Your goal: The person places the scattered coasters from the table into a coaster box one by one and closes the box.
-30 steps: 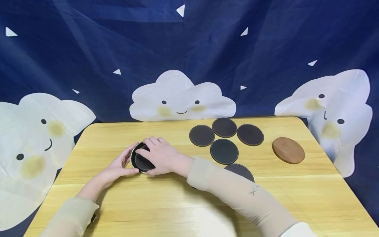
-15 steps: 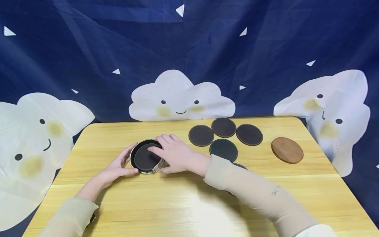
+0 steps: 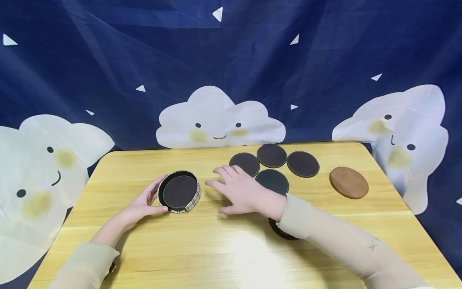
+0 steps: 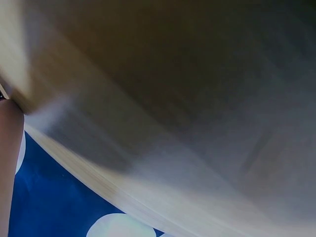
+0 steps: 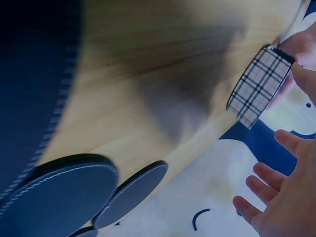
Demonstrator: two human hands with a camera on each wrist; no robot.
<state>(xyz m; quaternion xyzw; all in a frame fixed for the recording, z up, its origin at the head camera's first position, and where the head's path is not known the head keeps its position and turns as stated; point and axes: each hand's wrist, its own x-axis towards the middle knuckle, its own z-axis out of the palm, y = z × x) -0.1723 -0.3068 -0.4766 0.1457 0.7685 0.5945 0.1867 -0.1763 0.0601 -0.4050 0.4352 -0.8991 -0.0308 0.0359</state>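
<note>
A round holder with a plaid outer wall point(image 3: 195, 199) and dark lining stands on the left half of the table in the head view. Flat inside it lies a black round coaster point(image 3: 179, 192). My left hand point(image 3: 144, 204) grips the holder's left side, thumb at the near edge and fingers behind. My right hand point(image 3: 242, 191) is apart from the holder, to its right, fingers spread with nothing in them. It partly covers a black coaster point(image 3: 244, 161). In the right wrist view the holder point(image 5: 259, 86) shows beyond the fingers.
Behind the right hand lie more black coasters point(image 3: 272, 155). A dark stitched-edge disc point(image 5: 59, 202) looms near the right wrist. Under the right sleeve, a dark round thing point(image 3: 282, 233) is half hidden. A brown round disc point(image 3: 349, 182) lies far right. A cloud-print curtain point(image 3: 221, 116) hangs behind.
My right hand has drawn out of the holder and moved right, leaving the black coaster inside in full view. The left hand has kept its grip in place.
</note>
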